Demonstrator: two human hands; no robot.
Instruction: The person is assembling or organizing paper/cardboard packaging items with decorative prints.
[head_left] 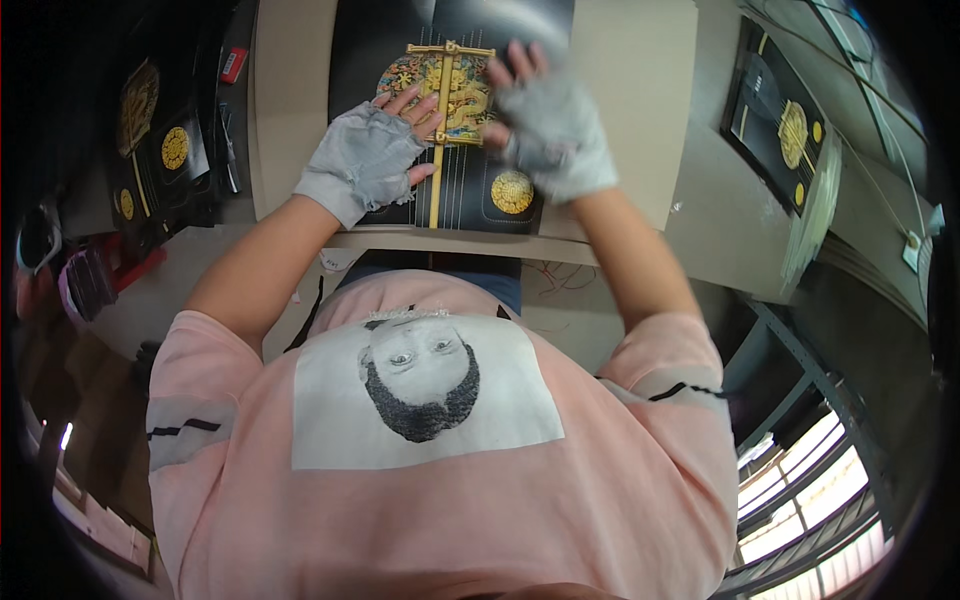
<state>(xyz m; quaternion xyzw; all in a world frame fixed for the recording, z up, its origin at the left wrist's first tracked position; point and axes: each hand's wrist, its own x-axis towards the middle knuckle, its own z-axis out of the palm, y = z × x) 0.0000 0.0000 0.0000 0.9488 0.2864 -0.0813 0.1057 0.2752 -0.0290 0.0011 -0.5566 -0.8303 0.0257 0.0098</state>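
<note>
one black panel [400,30] lies in the head view on a beige board [635,110] at the far middle of the desk [725,235]. it bears a colourful round ornament [468,95], a gold strip [436,195] down its middle and a gold disc [512,192] near right. the left hand [372,160], grey-gloved with bare fingers, lies spread over the ornament's left side. the right hand [555,125], blurred, has fingers and thumb apart at the ornament's right; contact is unclear. another black panel [775,115] sits far right, a small red item [234,66] far left.
</note>
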